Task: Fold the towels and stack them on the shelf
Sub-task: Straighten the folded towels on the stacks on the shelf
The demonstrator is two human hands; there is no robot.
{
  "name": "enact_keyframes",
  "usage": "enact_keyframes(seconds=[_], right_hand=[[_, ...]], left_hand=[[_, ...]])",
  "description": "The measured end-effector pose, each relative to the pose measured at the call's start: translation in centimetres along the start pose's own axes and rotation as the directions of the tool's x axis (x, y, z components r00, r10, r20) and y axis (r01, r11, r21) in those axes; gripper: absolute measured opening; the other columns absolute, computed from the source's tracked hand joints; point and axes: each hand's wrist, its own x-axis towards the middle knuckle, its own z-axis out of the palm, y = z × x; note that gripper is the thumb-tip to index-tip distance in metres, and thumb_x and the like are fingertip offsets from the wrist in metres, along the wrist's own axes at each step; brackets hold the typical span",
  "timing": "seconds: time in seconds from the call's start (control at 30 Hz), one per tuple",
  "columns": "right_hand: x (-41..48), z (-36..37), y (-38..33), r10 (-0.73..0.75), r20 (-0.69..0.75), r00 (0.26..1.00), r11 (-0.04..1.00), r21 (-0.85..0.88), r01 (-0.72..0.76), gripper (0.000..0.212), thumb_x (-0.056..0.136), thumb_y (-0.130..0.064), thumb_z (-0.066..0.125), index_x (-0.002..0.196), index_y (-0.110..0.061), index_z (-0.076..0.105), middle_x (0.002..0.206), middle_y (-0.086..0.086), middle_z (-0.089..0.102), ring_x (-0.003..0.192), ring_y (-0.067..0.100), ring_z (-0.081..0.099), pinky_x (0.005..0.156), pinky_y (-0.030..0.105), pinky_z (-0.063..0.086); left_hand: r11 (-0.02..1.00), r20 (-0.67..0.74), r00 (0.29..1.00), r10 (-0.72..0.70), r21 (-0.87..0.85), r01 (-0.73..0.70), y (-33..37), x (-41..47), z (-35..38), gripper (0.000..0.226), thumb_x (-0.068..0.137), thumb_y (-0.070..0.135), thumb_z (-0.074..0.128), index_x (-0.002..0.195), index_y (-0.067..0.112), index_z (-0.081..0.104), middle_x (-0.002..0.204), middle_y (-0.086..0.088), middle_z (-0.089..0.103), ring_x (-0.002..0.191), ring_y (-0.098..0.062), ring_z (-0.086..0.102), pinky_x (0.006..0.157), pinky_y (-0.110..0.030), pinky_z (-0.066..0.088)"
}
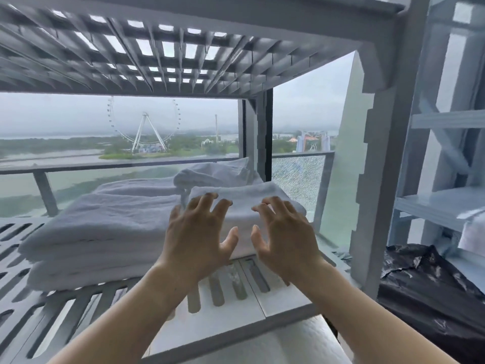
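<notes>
hands spread, gripping nothing: left hand (pixel 195 227), right hand (pixel 284 229). folded towel (pixel 244 203) on shelf (pixel 236 292) just beyond fingertips, beside left stack (pixel 99 232). risk: uneven push skews fold, towel slides off right edge.

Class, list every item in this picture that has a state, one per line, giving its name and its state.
Left hand: open, fingers spread, grip empty.
Right hand: open, fingers spread, grip empty.
Small towel: folded, lying on the shelf in front of the hands.
Large towels: folded, stacked on the left.
Back towel: lying rumpled behind the others.
Shelf: slatted, partly filled.
Black bag: crumpled, beside the shelf.
</notes>
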Motion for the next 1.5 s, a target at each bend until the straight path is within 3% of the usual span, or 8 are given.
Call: enact_keyframes(seconds=[0.33,0.87,1.17,1.5], right_hand=[[6.4,2.0,1.6,-0.098,-0.025,0.995,0.993,0.067,0.100,0.033,0.082,-0.029,0.057,0.111,-0.014,0.060,0.116,0.005,0.056,0.106,0.026,0.056,0.082,0.041,0.049],[10.4,5.1,3.4,-0.045,0.037,0.998,0.996,0.081,0.042,0.032,0.085,-0.031,0.052,0.110,-0.014,0.059,0.117,0.003,0.054,0.106,0.024,0.054,0.084,0.039,0.045],[12.5,6.3,3.0,-0.069,0.055,0.996,0.994,0.089,0.064,0.032,0.085,-0.032,0.051,0.110,-0.014,0.059,0.117,0.004,0.053,0.105,0.025,0.053,0.083,0.039,0.046],[15.8,8.1,3.7,-0.042,0.095,0.995,0.997,0.068,0.036,0.035,0.088,-0.032,0.047,0.116,-0.014,0.056,0.123,0.006,0.049,0.110,0.025,0.050,0.088,0.041,0.043]], left_hand=[[0.998,-0.017,0.998,-0.058,0.027,0.058,-0.7,4.8,1.2,0.053,0.084,0.058,0.036,0.128,0.030,0.045,0.136,0.004,0.046,0.125,-0.019,0.044,0.103,-0.047,0.036],[0.997,0.025,0.997,-0.075,0.023,0.075,-3.0,8.7,3.8,0.050,0.085,0.058,0.037,0.126,0.031,0.044,0.133,0.007,0.048,0.123,-0.015,0.045,0.099,-0.041,0.037],[0.998,0.016,0.998,-0.059,0.032,0.059,-3.8,10.6,4.4,0.050,0.085,0.057,0.039,0.127,0.030,0.043,0.130,0.006,0.049,0.122,-0.018,0.044,0.104,-0.046,0.033],[0.997,0.022,0.998,-0.054,0.047,0.053,-5.3,14.5,5.4,0.050,0.086,0.054,0.042,0.127,0.026,0.045,0.130,0.001,0.050,0.118,-0.020,0.049,0.095,-0.042,0.040]])
